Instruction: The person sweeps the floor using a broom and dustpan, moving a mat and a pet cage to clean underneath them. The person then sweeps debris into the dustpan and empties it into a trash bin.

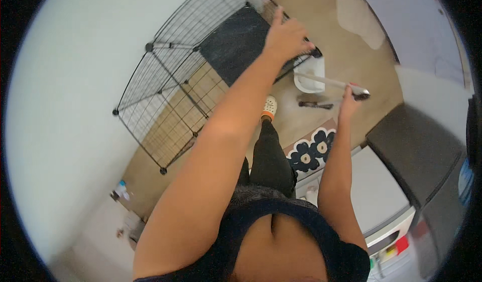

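My left hand (pixel 286 38) is at the top edge of a black wire cage (pixel 173 76), near its right corner. Its fingers appear hooked over the rim, with the index finger stretched along it; motion blurs them. A dark grey mat or panel (pixel 233 43) covers part of the cage's bottom. Lower on the right, my right hand (pixel 348 104) is closed around a long pale stick (pixel 329 81) with a silver and dark end. The stick's other end reaches over a white tray-like container (pixel 310 76) on the floor beside the cage.
A dark, narrow object (pixel 315 105) lies on the tan floor near my foot in a pale clog (pixel 269 106). Closer in is a mat with dark flowers (pixel 311 149). A white cabinet (pixel 384 186) and dark padded seat (pixel 416 146) stand right. A pale wall (pixel 75 81) borders the cage.
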